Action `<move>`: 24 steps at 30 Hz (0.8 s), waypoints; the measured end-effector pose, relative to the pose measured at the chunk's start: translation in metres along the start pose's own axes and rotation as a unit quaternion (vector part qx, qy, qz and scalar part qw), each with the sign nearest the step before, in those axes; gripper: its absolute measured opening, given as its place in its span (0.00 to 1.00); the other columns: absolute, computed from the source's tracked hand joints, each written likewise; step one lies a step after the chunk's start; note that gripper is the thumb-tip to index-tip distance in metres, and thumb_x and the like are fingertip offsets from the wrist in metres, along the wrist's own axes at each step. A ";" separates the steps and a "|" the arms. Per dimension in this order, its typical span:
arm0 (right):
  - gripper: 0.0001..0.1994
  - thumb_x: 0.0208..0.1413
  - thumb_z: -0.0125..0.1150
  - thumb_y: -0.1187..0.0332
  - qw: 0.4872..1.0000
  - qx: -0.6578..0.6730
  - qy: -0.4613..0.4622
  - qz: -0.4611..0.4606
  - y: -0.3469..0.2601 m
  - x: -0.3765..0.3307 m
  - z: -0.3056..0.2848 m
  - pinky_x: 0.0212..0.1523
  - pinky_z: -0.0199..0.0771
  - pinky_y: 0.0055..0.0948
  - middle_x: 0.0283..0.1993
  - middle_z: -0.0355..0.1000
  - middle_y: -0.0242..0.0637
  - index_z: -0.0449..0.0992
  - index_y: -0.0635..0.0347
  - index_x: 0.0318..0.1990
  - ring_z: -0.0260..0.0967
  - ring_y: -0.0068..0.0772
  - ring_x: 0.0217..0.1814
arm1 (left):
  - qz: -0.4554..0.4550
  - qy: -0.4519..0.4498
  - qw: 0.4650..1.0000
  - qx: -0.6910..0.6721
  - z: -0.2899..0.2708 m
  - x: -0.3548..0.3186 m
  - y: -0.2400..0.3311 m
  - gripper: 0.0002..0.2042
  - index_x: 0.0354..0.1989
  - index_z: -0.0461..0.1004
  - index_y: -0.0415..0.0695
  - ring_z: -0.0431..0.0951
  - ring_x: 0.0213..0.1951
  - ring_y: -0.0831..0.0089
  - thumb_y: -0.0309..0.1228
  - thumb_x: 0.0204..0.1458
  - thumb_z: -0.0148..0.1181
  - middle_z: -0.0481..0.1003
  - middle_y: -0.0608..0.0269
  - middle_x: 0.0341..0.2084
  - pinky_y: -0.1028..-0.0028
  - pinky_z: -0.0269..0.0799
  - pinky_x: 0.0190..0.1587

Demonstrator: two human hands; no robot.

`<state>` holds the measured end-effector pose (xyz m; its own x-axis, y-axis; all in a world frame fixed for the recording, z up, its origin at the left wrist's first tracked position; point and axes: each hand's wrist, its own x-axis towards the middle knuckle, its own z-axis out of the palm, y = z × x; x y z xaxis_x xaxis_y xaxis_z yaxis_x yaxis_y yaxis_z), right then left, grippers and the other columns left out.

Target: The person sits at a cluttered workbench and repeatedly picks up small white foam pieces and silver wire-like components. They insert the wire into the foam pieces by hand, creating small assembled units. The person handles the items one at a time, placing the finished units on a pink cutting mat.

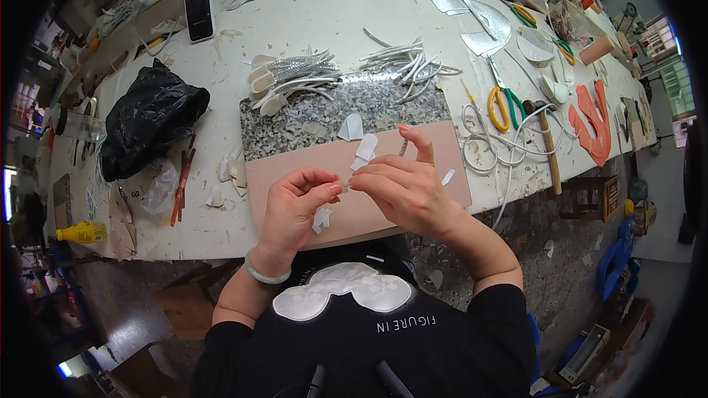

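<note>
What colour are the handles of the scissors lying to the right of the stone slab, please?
The scissors have one yellow handle and one green; the head view shows them.

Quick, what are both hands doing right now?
Left hand: pinching a small white piece.
Right hand: pinching the same piece, forefinger raised.

A tiny pale piece (344, 186) is sitting pinched between the left hand (293, 210) and right hand (404, 190), too small to identify. Toward twelve o'clock, white strips (402, 65) are blurring together. At two o'clock, clutter is dissolving into the rim.
</note>
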<state>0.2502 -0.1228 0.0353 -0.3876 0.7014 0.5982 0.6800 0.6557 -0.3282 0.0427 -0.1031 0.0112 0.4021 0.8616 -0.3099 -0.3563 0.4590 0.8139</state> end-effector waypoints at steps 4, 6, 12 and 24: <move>0.12 0.47 0.66 0.71 0.996 -0.011 -0.052 0.066 -0.007 0.000 -0.004 0.64 0.54 0.44 0.35 0.76 0.31 0.76 0.56 0.41 0.74 0.27 0.39 | 0.037 0.013 0.996 0.083 0.004 -0.001 -0.003 0.10 0.42 0.75 0.34 0.79 0.38 0.77 0.21 0.51 0.63 0.79 0.59 0.37 0.79 0.75 0.41; 0.15 0.48 0.67 0.69 0.990 0.022 -0.092 0.100 -0.007 -0.001 -0.004 0.61 0.57 0.42 0.38 0.76 0.34 0.76 0.59 0.44 0.74 0.32 0.41 | 0.053 0.017 0.990 0.130 0.006 -0.002 -0.005 0.11 0.43 0.75 0.34 0.78 0.38 0.79 0.21 0.51 0.63 0.79 0.60 0.37 0.80 0.75 0.41; 0.13 0.52 0.65 0.66 0.949 0.140 -0.218 0.179 -0.002 -0.005 -0.009 0.47 0.69 0.38 0.39 0.76 0.40 0.76 0.62 0.43 0.74 0.42 0.41 | 0.078 -0.012 0.970 0.231 0.007 -0.006 -0.011 0.11 0.44 0.76 0.34 0.77 0.37 0.81 0.22 0.51 0.63 0.79 0.62 0.37 0.81 0.74 0.39; 0.05 0.51 0.63 0.71 0.935 0.281 -0.111 0.187 0.012 -0.032 -0.013 0.27 0.69 0.29 0.25 0.71 0.37 0.75 0.63 0.29 0.69 0.34 0.26 | -0.103 -0.053 0.986 0.116 0.015 0.023 0.026 0.13 0.46 0.76 0.36 0.79 0.37 0.76 0.31 0.58 0.58 0.78 0.62 0.39 0.80 0.75 0.39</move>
<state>0.2790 -0.1408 0.0214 -0.3503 0.9105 0.2197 0.3827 0.3532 -0.8537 0.0554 -0.0747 0.0323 0.5352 0.7228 -0.4372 -0.0599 0.5488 0.8338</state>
